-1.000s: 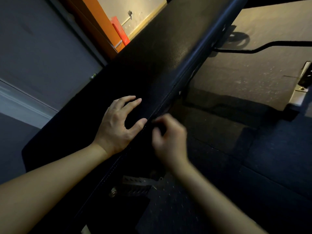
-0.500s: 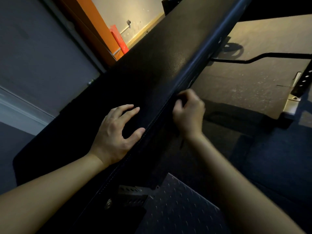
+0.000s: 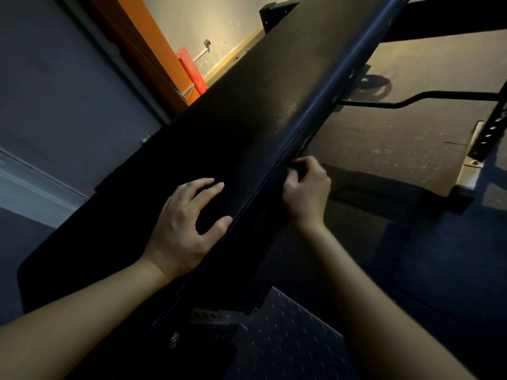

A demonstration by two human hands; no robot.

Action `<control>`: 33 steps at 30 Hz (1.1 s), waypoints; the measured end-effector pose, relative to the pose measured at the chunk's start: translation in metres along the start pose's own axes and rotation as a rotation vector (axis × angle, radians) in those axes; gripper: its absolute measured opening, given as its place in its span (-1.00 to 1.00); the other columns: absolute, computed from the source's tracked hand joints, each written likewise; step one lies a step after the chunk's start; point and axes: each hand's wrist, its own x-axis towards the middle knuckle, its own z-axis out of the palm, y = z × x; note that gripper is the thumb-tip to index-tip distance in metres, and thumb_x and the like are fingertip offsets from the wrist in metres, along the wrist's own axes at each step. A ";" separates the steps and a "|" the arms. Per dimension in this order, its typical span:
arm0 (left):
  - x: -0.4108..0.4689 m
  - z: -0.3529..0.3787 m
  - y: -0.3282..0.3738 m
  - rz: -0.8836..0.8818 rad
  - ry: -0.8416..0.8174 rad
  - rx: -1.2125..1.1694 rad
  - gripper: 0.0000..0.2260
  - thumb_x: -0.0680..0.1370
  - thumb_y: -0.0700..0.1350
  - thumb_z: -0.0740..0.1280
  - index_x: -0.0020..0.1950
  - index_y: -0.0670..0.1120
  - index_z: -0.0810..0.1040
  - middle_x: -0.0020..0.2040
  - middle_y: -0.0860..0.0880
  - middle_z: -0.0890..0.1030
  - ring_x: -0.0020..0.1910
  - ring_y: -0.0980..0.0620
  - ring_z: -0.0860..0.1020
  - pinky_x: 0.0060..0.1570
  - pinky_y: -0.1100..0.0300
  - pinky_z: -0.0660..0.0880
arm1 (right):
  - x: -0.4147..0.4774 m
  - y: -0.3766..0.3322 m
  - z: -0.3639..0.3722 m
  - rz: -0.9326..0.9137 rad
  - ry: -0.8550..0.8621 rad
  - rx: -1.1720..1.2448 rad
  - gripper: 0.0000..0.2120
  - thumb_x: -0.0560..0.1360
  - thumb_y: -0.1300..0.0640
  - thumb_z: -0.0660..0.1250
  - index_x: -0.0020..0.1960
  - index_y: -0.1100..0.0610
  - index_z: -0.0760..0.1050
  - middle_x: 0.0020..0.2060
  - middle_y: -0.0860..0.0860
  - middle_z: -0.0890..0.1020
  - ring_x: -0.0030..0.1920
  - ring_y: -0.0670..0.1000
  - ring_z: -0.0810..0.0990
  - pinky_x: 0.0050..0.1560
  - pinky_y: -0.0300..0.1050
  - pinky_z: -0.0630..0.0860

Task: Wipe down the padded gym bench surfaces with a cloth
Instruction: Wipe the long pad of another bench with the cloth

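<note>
Black padded vinyl gym bench (image 3: 260, 127) slants mid-view, left hand (image 3: 183, 226) grip spread on top, right hand (image 3: 307, 193) grip curled at its stitched edge (image 3: 256, 194), cloth not discernible; I'd wipe steadily along that seam.

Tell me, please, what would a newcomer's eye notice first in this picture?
The long black bench pad runs diagonally across the view, from lower left to upper right. On it rests the left hand, fingers spread, while the right hand curls at the pad's side edge; it is too dark to tell what, if anything, it holds. Behind, at the top left, a bright orange panel stands out.
</note>
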 end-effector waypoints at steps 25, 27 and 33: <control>0.002 0.000 0.002 0.000 0.012 0.016 -0.39 0.52 0.28 0.25 0.49 0.00 0.48 0.46 0.10 0.42 0.44 0.07 0.37 0.42 -0.15 0.38 | -0.078 -0.009 -0.001 -0.180 -0.298 -0.010 -0.84 0.54 0.28 0.34 0.00 0.03 0.55 -0.11 -0.10 0.62 -0.11 -0.16 0.59 -0.06 -0.30 0.54; 0.001 0.000 0.001 -0.002 0.011 0.013 -0.39 0.52 0.29 0.25 0.49 0.02 0.48 0.46 0.11 0.41 0.45 0.08 0.36 0.43 -0.13 0.37 | -0.044 -0.005 -0.002 -0.185 -0.204 -0.073 -0.85 0.52 0.29 0.34 -0.02 0.06 0.55 -0.13 -0.07 0.62 -0.12 -0.09 0.60 -0.01 -0.11 0.59; 0.001 0.001 0.000 0.002 0.008 0.026 -0.40 0.53 0.29 0.24 0.50 0.03 0.47 0.47 0.11 0.41 0.47 0.09 0.34 0.46 -0.09 0.34 | -0.033 -0.006 0.000 -0.123 -0.085 -0.053 -0.83 0.56 0.31 0.31 0.00 0.04 0.52 -0.12 -0.10 0.58 -0.11 -0.16 0.58 -0.05 -0.19 0.56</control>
